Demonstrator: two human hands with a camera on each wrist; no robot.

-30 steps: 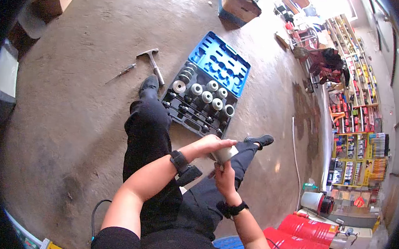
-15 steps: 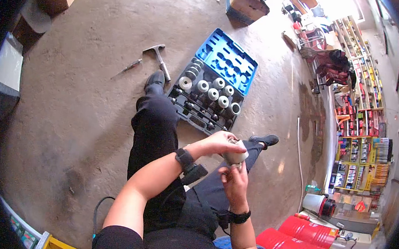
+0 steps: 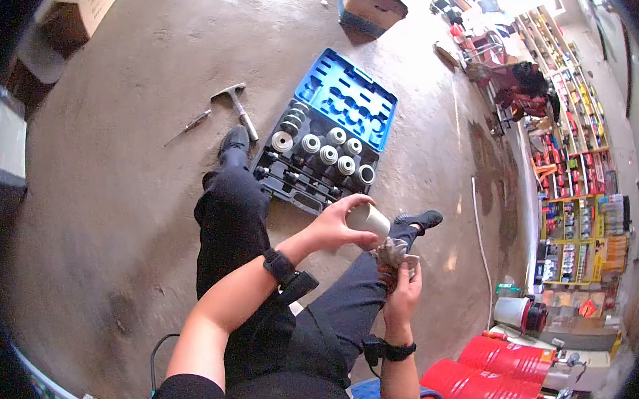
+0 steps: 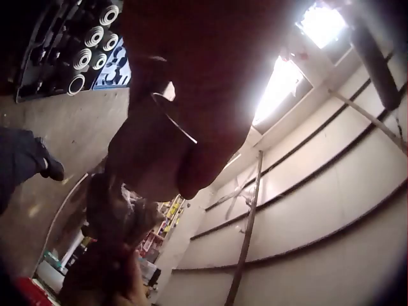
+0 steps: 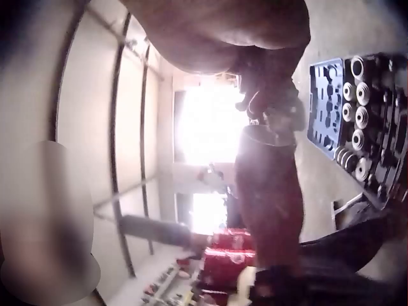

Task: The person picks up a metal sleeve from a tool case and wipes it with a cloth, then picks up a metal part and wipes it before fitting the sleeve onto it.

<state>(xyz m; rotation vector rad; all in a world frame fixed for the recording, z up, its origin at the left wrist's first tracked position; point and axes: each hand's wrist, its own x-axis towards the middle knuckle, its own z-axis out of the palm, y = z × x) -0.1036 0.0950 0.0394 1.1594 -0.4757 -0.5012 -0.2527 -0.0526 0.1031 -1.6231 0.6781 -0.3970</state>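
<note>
My left hand (image 3: 336, 227) grips a pale grey metal sleeve (image 3: 377, 224), fingers and thumb curled round its sides. The sleeve is tilted, held over my legs. Close by its lower right end, my right hand (image 3: 403, 291) pinches a crumpled greyish rag (image 3: 395, 255). In the left wrist view the left hand (image 4: 185, 127) is dark and hides most of what it holds. The right wrist view has the right hand (image 5: 236, 29) at the top, in shadow. Past my legs lies an unfolded tool case (image 3: 297, 199) with several stepped metal cups (image 3: 328, 155) in its black half.
The case's blue lid (image 3: 349, 90) lies flat on the concrete floor. A hammer (image 3: 242, 112) and a thin pointed tool (image 3: 191, 125) are left of it. Red drums (image 3: 480, 389) stand at the lower right, near a white bucket (image 3: 512, 311). Stocked shelves (image 3: 568, 239) line the right side.
The right hand has moved right, out from under the sleeve, and the rag now shows. The left hand has turned the sleeve so that its wide end faces up.
</note>
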